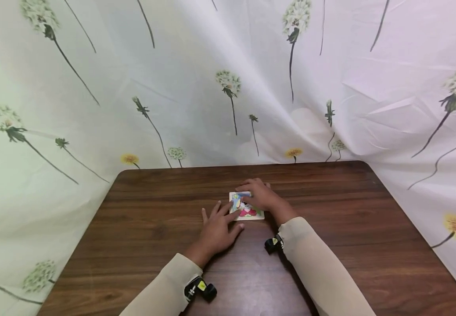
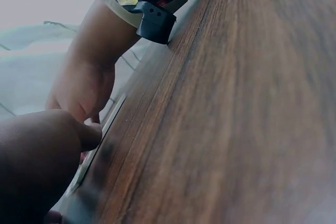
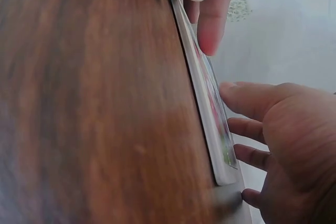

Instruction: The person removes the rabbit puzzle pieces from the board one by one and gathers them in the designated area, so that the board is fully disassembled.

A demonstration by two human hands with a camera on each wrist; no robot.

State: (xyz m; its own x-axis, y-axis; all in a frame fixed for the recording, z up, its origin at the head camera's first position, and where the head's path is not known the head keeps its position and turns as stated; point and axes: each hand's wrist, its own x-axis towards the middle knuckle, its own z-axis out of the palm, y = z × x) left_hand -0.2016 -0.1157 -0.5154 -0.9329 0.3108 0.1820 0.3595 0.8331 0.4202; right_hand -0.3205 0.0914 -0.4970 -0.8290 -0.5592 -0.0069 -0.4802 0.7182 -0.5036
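Observation:
A small square board (image 1: 258,216) with a white border and a bright cartoon picture lies flat on the brown table. My left hand (image 1: 217,230) comes at it from the left, fingers spread and nearly straight, with fingertips over its left side; the thumb points away below it. Across the top right of the board reaches my right hand (image 1: 262,196), its thumb over the picture and its fingers past the far edge. From the right wrist view, the picture sits as a thin layer on the pale board (image 3: 218,169), where the right thumb (image 3: 241,95) meets its face.
The wood-grain table (image 1: 152,263) has rounded far corners. A white cloth (image 1: 196,101) printed with dandelions hangs behind it and along both sides. Black cameras (image 1: 274,244) are strapped at both wrists over pale sleeves (image 1: 322,263).

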